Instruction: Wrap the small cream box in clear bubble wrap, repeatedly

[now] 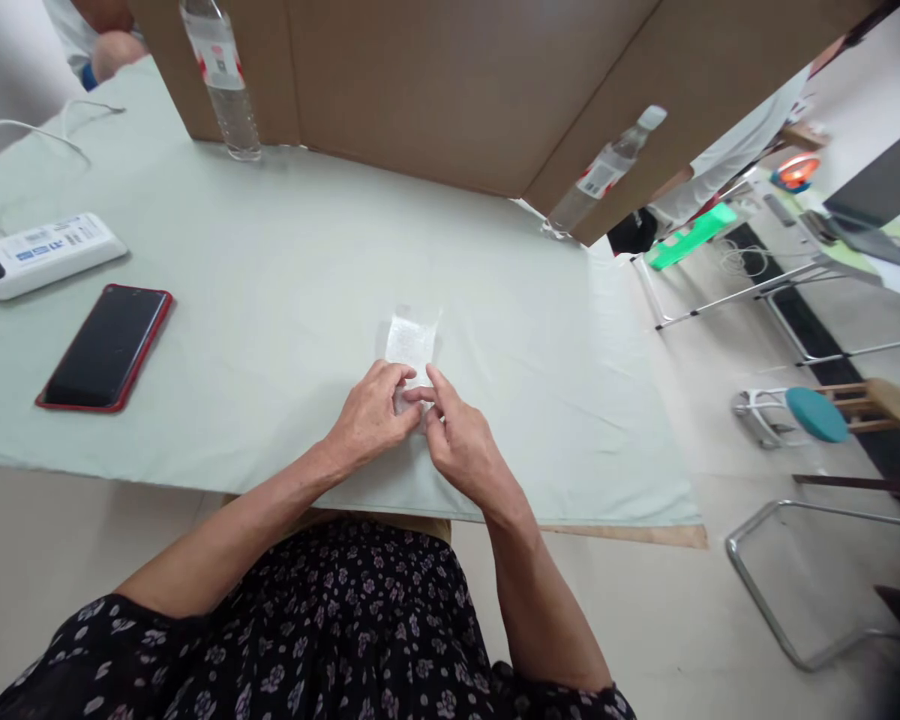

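A small clear plastic packet [412,340] with something whitish in it lies on the pale green tablecloth [292,260], near the table's front edge. My left hand [375,408] is closed on the packet's near left part, its fingers curled and thumb low. From the other side my right hand [461,430] pinches the near right end, with the index finger pointing forward over it. The fingertips of both hands almost meet, and they hide the packet's near edge. What exactly is inside the packet cannot be made out.
A phone in a red case [107,348] and a white power strip [49,255] lie to the left. Behind stands a brown cardboard screen [420,90], with one water bottle [225,85] upright before it and another bottle [600,180] at its right. Stools [817,413] stand off right.
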### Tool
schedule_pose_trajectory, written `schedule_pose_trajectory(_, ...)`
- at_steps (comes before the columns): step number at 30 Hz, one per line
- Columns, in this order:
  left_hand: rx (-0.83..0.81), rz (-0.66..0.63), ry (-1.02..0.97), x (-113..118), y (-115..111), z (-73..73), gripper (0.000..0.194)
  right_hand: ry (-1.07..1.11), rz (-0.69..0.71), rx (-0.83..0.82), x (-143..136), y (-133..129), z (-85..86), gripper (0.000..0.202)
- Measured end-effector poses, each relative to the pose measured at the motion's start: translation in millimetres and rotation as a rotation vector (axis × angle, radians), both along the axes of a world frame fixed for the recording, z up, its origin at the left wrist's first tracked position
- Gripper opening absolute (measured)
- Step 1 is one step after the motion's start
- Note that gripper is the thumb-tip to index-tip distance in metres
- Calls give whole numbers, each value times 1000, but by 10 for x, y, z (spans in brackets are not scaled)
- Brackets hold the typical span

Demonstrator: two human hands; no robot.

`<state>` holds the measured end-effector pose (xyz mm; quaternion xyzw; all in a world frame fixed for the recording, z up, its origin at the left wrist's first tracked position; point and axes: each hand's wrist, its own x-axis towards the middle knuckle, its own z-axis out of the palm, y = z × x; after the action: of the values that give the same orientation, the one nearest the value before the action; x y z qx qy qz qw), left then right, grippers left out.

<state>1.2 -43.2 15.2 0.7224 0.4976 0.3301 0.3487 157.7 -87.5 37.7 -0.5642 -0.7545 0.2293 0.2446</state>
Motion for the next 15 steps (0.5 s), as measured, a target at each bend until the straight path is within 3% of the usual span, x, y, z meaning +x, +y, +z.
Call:
schedule_pose_trajectory(5,32,-5,-3,1,-21,-85,38,115,3,-77,35,113,63,66)
schedule_pose_trajectory(11,51,-77,59,14,4,-48,29,241,-5,-117,25,127,28,64)
schedule_pose_trajectory(15,53,-59,74,23,13,-61,34,443,-140,-109,132,165,-55,58)
